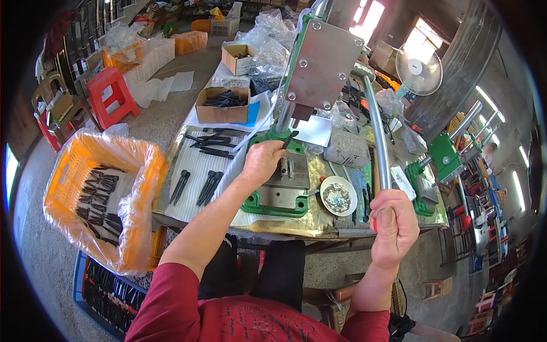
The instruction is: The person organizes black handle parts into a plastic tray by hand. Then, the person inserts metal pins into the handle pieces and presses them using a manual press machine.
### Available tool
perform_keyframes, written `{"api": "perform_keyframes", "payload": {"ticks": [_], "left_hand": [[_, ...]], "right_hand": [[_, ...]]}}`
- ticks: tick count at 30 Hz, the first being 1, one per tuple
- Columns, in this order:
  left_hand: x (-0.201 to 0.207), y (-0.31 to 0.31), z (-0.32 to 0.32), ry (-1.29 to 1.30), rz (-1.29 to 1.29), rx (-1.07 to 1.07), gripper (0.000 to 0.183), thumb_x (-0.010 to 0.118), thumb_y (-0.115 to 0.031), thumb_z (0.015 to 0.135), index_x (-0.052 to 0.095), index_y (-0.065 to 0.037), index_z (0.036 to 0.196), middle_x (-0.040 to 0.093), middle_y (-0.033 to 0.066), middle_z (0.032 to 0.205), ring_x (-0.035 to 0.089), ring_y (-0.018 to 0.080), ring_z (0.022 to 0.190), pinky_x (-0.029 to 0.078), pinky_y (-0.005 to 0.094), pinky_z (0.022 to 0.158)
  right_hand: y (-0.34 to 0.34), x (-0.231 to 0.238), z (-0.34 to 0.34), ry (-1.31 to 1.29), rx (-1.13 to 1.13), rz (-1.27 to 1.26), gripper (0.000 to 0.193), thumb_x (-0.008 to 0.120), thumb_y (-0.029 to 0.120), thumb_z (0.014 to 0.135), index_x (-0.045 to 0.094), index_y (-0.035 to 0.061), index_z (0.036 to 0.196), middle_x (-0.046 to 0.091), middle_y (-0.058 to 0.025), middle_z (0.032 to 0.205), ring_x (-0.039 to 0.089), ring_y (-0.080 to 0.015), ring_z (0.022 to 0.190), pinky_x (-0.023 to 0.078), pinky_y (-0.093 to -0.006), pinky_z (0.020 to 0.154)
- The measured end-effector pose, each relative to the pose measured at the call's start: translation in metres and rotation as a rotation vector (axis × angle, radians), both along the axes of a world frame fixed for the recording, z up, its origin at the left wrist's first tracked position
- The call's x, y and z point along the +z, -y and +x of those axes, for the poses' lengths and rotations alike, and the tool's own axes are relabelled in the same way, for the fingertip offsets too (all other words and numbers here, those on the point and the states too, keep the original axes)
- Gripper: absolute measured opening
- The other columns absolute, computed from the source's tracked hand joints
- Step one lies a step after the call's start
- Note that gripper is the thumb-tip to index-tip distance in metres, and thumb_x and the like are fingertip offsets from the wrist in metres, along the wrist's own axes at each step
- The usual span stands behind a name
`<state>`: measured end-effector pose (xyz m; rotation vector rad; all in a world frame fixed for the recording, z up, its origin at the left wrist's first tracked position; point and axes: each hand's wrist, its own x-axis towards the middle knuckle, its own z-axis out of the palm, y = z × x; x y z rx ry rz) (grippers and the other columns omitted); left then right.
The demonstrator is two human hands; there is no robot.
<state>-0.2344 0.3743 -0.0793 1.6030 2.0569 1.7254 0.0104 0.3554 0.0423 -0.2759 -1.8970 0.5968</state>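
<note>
A green hand press with a steel-coloured front plate stands at the bench edge in front of me. My left hand pinches a slim black part under the press ram, over the steel fixture block. Its lower end is hidden by my fingers. My right hand is wrapped round the red-tipped end of the press's long lever, which slants down toward me. Black handle-like parts lie in small groups on white foam sheet left of the press.
A plastic-lined orange crate of black parts stands at left, above a blue crate. On the bench are a cardboard box, a white bowl of small metal pieces, a wrapped block and a second green press.
</note>
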Motion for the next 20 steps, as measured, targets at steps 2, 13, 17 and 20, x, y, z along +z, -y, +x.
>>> {"api": "perform_keyframes", "payload": {"ticks": [2, 13, 17, 20], "left_hand": [[0.001, -0.001, -0.002, -0.004, 0.020, 0.019, 0.015, 0.059, -0.012, 0.073, 0.059, -0.002, 0.083, 0.058, 0.0138, 0.070, 0.056, 0.0227, 0.062, 0.043, 0.0303, 0.055], [0.017, 0.033, -0.019, 0.954, 0.179, -0.286, 0.015, 0.056, -0.019, 0.080, 0.057, -0.006, 0.086, 0.058, 0.0027, 0.078, 0.057, 0.0100, 0.064, 0.044, 0.0186, 0.048], [0.023, 0.053, -0.011, 1.023, 0.225, -0.263, 0.013, 0.055, -0.017, 0.080, 0.056, -0.004, 0.083, 0.058, 0.0026, 0.077, 0.056, 0.0101, 0.063, 0.043, 0.0200, 0.048], [0.019, 0.066, -0.011, 1.068, 0.240, -0.306, 0.016, 0.054, -0.017, 0.081, 0.055, -0.006, 0.092, 0.059, 0.0039, 0.081, 0.058, 0.0138, 0.067, 0.045, 0.0212, 0.050]], "right_hand": [[0.000, 0.002, 0.001, 0.038, 0.000, -0.028, 0.015, 0.054, 0.010, 0.077, 0.051, -0.0018, 0.068, 0.054, -0.0103, 0.071, 0.046, -0.0126, 0.055, 0.036, -0.0225, 0.050], [-0.002, 0.002, 0.002, 0.025, 0.043, -0.044, 0.016, 0.053, 0.013, 0.078, 0.052, -0.0007, 0.069, 0.054, -0.0108, 0.073, 0.047, -0.0128, 0.059, 0.036, -0.0220, 0.053], [-0.003, -0.002, 0.002, -0.008, 0.053, -0.044, 0.019, 0.054, 0.018, 0.078, 0.052, 0.0001, 0.071, 0.053, -0.0124, 0.079, 0.046, -0.0130, 0.059, 0.036, -0.0226, 0.053], [-0.005, -0.005, 0.001, -0.021, 0.048, 0.012, 0.022, 0.054, 0.021, 0.078, 0.051, 0.0002, 0.074, 0.051, -0.0141, 0.088, 0.044, -0.0123, 0.058, 0.034, -0.0231, 0.052]]}}
